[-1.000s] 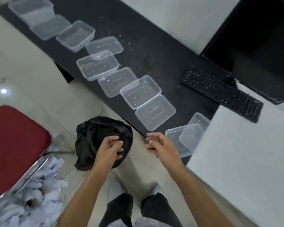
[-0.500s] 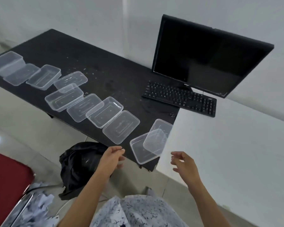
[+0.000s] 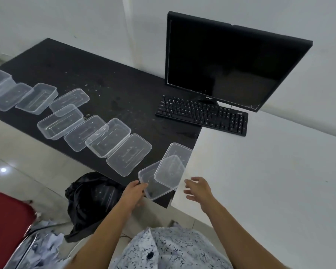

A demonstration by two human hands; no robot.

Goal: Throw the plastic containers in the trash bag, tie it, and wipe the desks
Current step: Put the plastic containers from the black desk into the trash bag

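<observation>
Lifting the first piece is the step in hand, by my judgement; the trash bag (image 3: 93, 200) lies slumped on the floor below the front edge of the dark tabletop (image 3: 105, 80), just left of the left arm, and its mouth looks partly collapsed, so it may need spreading before anything drops in; the left hand (image 3: 135, 193) pinches the near-left corner of the nearest container (image 3: 149, 181), fingers curled at the rim; the tilted container (image 3: 170, 170) rests on that one and, as far as I can tell, lies against the edge of the white tabletop (image 3: 270, 181), so pulling the lower piece alone would likely tip it; the right hand (image 3: 199, 189), holding nothing, fingers spread and relaxed, hovers just beside it and is well placed to take it; thin plastic calls for a light pinch, and nesting pieces would save trips.

Counted from the left: 1 red chair (image 3: 6, 226); 1 heap of shredded paper (image 3: 41, 247) on the floor; 1 trash bag; 10 plastic containers (image 3: 109, 136) by my count, tubs and flat lids overlapping in a row along the front of the dark tabletop, so the split is hard to tell; 2 hands; 1 keyboard (image 3: 202, 115); 1 monitor (image 3: 231, 61); 2 tabletops.
</observation>
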